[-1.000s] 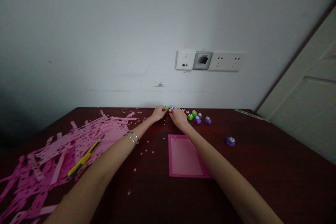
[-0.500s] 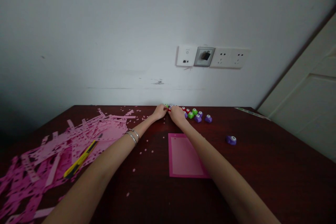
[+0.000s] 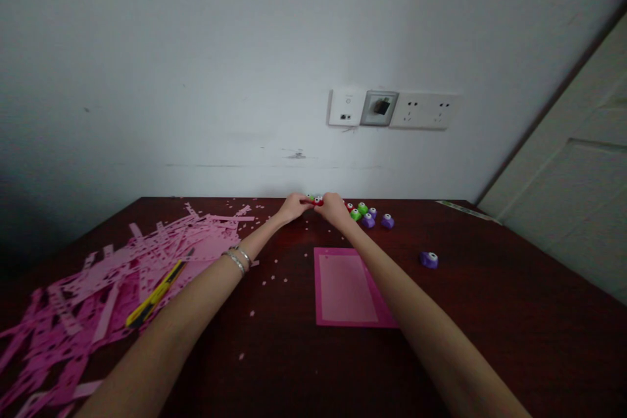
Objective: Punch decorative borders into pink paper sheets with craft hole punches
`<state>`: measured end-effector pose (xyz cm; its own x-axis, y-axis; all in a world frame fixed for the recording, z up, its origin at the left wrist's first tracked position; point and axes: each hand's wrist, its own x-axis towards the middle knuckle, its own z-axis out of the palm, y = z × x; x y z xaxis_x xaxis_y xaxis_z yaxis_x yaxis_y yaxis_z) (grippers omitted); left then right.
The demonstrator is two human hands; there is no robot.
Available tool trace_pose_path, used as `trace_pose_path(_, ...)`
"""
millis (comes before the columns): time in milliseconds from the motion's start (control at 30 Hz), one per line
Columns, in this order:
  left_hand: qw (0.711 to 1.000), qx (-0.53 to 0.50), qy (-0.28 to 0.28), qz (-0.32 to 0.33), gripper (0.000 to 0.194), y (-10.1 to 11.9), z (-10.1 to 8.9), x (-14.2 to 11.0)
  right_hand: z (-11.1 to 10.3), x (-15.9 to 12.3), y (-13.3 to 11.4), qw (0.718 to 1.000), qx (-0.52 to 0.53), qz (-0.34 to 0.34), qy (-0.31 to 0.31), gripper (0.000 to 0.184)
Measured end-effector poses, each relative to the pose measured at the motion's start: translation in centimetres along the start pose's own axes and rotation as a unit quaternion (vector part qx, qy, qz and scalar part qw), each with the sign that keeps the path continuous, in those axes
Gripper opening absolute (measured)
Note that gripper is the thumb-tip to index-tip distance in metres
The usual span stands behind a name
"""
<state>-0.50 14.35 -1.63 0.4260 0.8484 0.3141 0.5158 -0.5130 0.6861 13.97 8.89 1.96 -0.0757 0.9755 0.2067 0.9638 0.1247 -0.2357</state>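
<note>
Red punch [image 3: 318, 201], far edge of table [image 3: 274, 366], between left hand [image 3: 294, 207] and right hand [image 3: 335, 210] | fingers bunched narrow at its sides, prob steadying it, can't tell which actually grips | pink sheets [image 3: 345, 287] nearer, likely parked within easy reach

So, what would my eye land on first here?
Probably the heap of pink paper strips on the left of the table, with a yellow cutter lying on it. Next, the left hand and right hand, close together near the far edge at a small red piece. A purple piece sits apart on the right.
</note>
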Motion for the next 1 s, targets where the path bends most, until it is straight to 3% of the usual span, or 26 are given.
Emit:
trace_pose_path(100,0.998,-0.061,-0.012,0.012,0.024,1.0,-1.3,-0.6,-1.7,-0.2,0.5,0.999,0.016,-0.034,-0.007,0.031)
trace_pose_path(267,0.994,-0.085,-0.065,0.025,0.037,3.9,-3.4,-2.3,-4.5,-1.9,1.2,0.981,0.104,-0.158,-0.038,0.024)
trace_pose_path(433,0.985,-0.099,-0.136,0.042,0.034,7.3,-4.5,-4.1,-7.0,-4.9,1.4,0.962,0.19,-0.181,-0.08,0.022)
trace_pose_path(600,0.98,-0.124,-0.142,0.059,0.027,9.8,-4.6,-6.1,-9.1,-7.8,1.4,0.947,0.24,-0.178,-0.118,0.023)
trace_pose_path(767,0.984,-0.077,-0.157,0.041,0.027,10.2,-3.5,-7.9,-8.4,-9.5,2.2,0.937,0.258,-0.18,-0.152,0.023)
trace_pose_path(1000,0.98,-0.088,-0.173,0.034,0.028,8.4,-0.9,-9.1,-4.3,-9.7,4.2,0.922,0.277,-0.196,-0.189,0.027)
